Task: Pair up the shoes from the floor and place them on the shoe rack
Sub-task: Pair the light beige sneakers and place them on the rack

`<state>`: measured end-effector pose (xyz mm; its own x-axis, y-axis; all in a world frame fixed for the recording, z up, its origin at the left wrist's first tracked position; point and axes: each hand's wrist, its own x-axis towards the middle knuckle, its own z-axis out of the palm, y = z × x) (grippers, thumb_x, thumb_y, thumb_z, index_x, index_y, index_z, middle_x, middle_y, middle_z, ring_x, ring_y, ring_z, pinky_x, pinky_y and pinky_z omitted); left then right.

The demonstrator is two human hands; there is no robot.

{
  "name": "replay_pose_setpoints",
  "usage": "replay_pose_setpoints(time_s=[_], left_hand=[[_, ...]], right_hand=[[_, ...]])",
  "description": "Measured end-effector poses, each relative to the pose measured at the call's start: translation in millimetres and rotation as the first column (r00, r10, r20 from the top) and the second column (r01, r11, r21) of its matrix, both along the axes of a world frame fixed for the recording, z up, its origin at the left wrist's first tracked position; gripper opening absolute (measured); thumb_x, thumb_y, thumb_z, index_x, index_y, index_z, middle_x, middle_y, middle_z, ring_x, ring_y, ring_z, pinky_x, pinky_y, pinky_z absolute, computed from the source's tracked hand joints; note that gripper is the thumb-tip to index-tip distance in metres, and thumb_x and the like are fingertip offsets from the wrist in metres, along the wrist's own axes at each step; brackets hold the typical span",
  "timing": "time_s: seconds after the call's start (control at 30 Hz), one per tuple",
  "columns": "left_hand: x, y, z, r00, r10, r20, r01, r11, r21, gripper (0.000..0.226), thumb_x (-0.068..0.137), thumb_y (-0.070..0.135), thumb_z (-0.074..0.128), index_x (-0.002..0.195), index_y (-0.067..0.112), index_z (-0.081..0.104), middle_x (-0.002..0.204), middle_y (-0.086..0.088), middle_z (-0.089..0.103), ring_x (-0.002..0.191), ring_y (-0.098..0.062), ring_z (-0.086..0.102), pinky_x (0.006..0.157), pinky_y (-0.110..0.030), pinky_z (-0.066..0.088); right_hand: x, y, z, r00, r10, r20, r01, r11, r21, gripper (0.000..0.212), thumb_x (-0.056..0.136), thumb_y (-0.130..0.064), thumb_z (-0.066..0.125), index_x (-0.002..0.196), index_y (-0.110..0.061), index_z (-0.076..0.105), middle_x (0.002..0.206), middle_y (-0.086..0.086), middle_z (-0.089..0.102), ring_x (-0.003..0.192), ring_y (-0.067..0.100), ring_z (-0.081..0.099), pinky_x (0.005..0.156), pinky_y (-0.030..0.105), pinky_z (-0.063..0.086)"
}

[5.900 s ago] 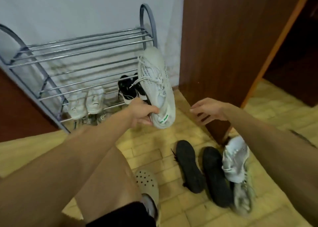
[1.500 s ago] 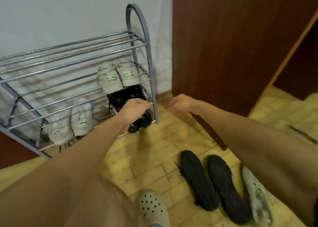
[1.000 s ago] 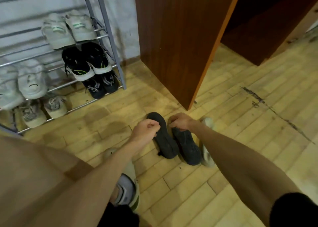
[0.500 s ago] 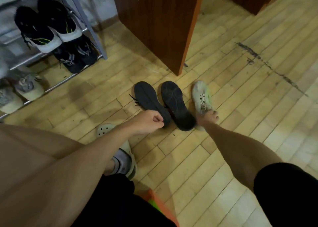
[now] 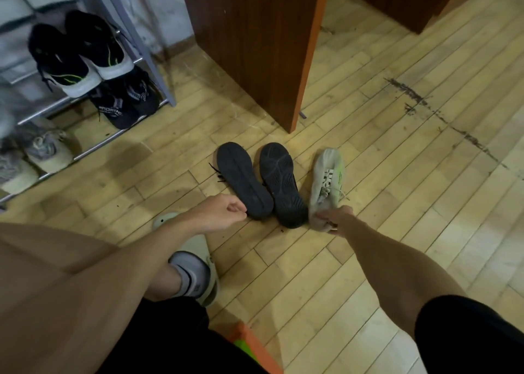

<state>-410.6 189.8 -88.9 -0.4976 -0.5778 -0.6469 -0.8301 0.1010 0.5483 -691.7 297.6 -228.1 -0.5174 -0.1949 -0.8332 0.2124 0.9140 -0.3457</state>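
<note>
Risk, rack (image 5: 133, 33): the lower tiers at its right end already hold dark pairs (image 5: 85, 53). A pair pushed in there would likely knock one off the rails.
Risk, left black shoe (image 5: 243, 179): it lies sole up with laces trailing on its 9 o'clock side. Lifted by the heel alone, the toe would likely swing and the laces could snag a rail.
Risk, white shoe (image 5: 326, 179): gripped at the heel only, it could pivot or slip. It lies just beside the right black shoe (image 5: 280, 180) and may drag it.
Risk, pairing: no mate for the white shoe shows on the floor (image 5: 397, 203). Shelving it with a wrong shoe would break the pairing.
Left hand (image 5: 224, 212): fingers curled, at the heel of the left black shoe. Whether it pinches the heel cannot be told.
Left black shoe, right black shoe: side by side, soles up, toes toward 12 o'clock. The left one runs from the left hand toward 1 o'clock.
White shoe: upper facing up, at 3 o'clock of the right black shoe, extending from the right hand toward 11 o'clock.
Right hand (image 5: 336, 217): fingers closed around the white shoe's heel.
Rack position: at 10 o'clock of the left hand, well apart from all three floor shoes.
</note>
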Motion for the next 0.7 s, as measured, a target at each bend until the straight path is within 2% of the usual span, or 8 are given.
replay_pose_setpoints(time_s=[0.1, 0.2, 0.27, 0.4, 0.47, 0.53, 0.63, 0.7], left_hand=[[-1, 1, 3, 1.0, 0.005, -0.002, -0.005, 1.0, -0.026, 0.027, 0.089, 0.034, 0.058, 0.112, 0.023, 0.064, 0.103, 0.007, 0.06, 0.095, -0.007, 0.054, 0.064, -0.013, 0.037], [-5, 1, 6, 1.0, 0.017, -0.023, -0.018, 0.999, -0.042, 0.026, 0.088, 0.033, 0.058, 0.112, 0.024, 0.064, 0.102, 0.007, 0.063, 0.091, -0.006, 0.056, 0.065, -0.016, 0.039], [-11, 2, 9, 0.997, 0.042, -0.06, -0.045, 0.998, -0.043, 0.022, 0.088, 0.032, 0.058, 0.109, 0.025, 0.064, 0.097, 0.009, 0.065, 0.086, -0.003, 0.058, 0.065, -0.015, 0.04], [-19, 1, 23, 0.985, 0.115, -0.128, -0.117, 0.993, -0.003, 0.016, 0.089, 0.033, 0.056, 0.104, 0.029, 0.062, 0.093, 0.013, 0.066, 0.081, -0.003, 0.067, 0.071, -0.021, 0.048], [-21, -1, 34, 0.971, 0.18, -0.155, -0.185, 0.983, -0.015, 0.026, 0.088, 0.033, 0.056, 0.112, 0.026, 0.061, 0.096, 0.011, 0.067, 0.081, -0.005, 0.068, 0.067, -0.02, 0.045], [-21, -6, 48, 0.942, 0.279, -0.187, -0.285, 0.959, -0.003, 0.037, 0.088, 0.03, 0.057, 0.124, 0.021, 0.055, 0.105, 0.005, 0.065, 0.086, -0.009, 0.066, 0.066, -0.021, 0.046], [-12, -19, 73, 0.838, 0.494, -0.23, -0.503, 0.864, 0.021, 0.041, 0.088, 0.03, 0.058, 0.126, 0.015, 0.052, 0.108, -0.004, 0.062, 0.095, -0.018, 0.064, 0.084, -0.034, 0.054], [3, -28, 92, 0.771, 0.585, -0.253, -0.592, 0.804, 0.056, 0.033, 0.088, 0.033, 0.059, 0.115, 0.012, 0.055, 0.105, -0.007, 0.061, 0.096, -0.021, 0.062, 0.087, -0.036, 0.053]], right_hand=[[2, -3, 13, 0.999, -0.033, -0.033, 0.032, 0.998, -0.049, 0.08, 0.068, -0.019, 0.084, 0.132, -0.003, 0.038, 0.116, 0.02, 0.059, 0.104, 0.032, 0.062, 0.082, 0.044, 0.058], [7, -6, 33, 0.995, 0.007, -0.1, -0.016, 0.996, -0.087, 0.077, 0.063, -0.026, 0.087, 0.124, -0.001, 0.048, 0.105, 0.016, 0.064, 0.091, 0.028, 0.065, 0.05, 0.031, 0.051], [12, -9, 47, 0.99, 0.058, -0.132, -0.075, 0.989, -0.126, 0.07, 0.06, -0.031, 0.088, 0.116, -0.002, 0.057, 0.096, 0.011, 0.066, 0.083, 0.024, 0.065, 0.044, 0.026, 0.046], [26, -30, 82, 0.955, 0.195, -0.224, -0.247, 0.939, -0.24, 0.069, 0.062, -0.034, 0.086, 0.119, -0.012, 0.053, 0.102, 0.003, 0.061, 0.089, 0.019, 0.06, 0.059, 0.029, 0.052], [37, -51, 106, 0.932, 0.261, -0.252, -0.336, 0.884, -0.326, 0.072, 0.065, -0.029, 0.085, 0.125, -0.012, 0.05, 0.107, 0.002, 0.058, 0.096, 0.02, 0.058, 0.073, 0.033, 0.056], [53, -71, 130, 0.916, 0.321, -0.239, -0.395, 0.825, -0.405, 0.065, 0.065, -0.026, 0.084, 0.12, -0.014, 0.051, 0.113, 0.005, 0.058, 0.105, 0.023, 0.059, 0.087, 0.04, 0.056], [83, -96, 166, 0.916, 0.381, -0.126, -0.381, 0.725, -0.574, 0.041, 0.071, -0.02, 0.083, 0.101, -0.017, 0.055, 0.111, 0.007, 0.063, 0.096, 0.019, 0.064, 0.082, 0.039, 0.059], [106, -112, 190, 0.904, 0.42, -0.078, -0.361, 0.655, -0.664, 0.044, 0.072, -0.016, 0.083, 0.108, -0.01, 0.058, 0.109, 0.009, 0.066, 0.093, 0.02, 0.067, 0.08, 0.04, 0.06]])
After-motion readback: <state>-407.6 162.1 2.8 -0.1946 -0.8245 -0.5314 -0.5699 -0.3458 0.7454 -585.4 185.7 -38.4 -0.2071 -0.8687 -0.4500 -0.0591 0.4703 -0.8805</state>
